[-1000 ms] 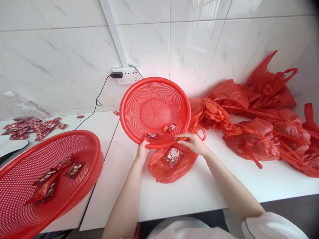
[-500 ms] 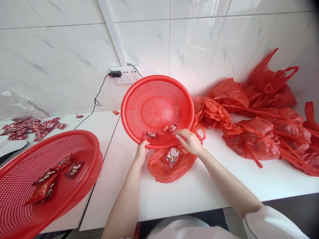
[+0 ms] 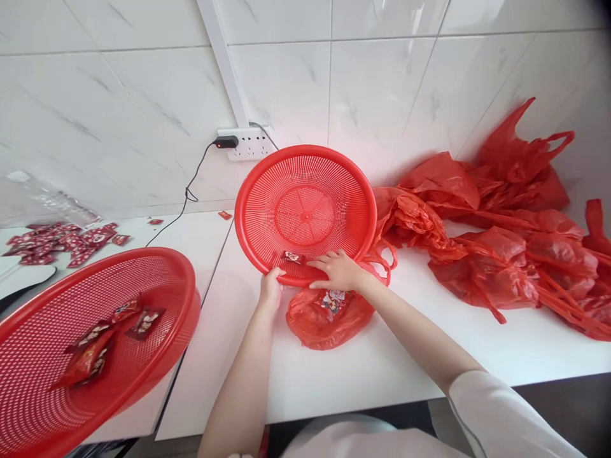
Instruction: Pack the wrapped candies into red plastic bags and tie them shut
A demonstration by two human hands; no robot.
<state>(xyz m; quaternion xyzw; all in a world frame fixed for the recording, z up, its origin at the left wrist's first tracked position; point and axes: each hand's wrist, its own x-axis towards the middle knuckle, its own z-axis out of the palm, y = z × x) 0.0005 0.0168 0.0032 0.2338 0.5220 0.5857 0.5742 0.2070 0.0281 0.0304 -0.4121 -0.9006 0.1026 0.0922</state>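
A round red mesh basket (image 3: pixel 305 184) stands tilted up toward me on the white counter (image 3: pixel 391 375), its near rim low. My left hand (image 3: pixel 270 287) grips that near rim at the left. My right hand (image 3: pixel 337 270) lies inside the basket at its lower edge, fingers stretched toward a small red candy packet (image 3: pixel 292 257); whether it covers other packets is hidden. Just below the rim lies a red plastic bag (image 3: pixel 327 316) with printed packets showing through it.
A second red mesh basket (image 3: pixel 42 381) at the lower left holds several red packets (image 3: pixel 107 334). More packets (image 3: pixel 62 242) lie at the far left. Several crumpled red plastic bags (image 3: pixel 506 235) fill the right. A black plug and cable (image 3: pixel 205 165) hang from a wall socket.
My right hand left the bag's mouth, went into the basket and slid left along its lower edge. The two packets seen at the right of the basket are gone from view.
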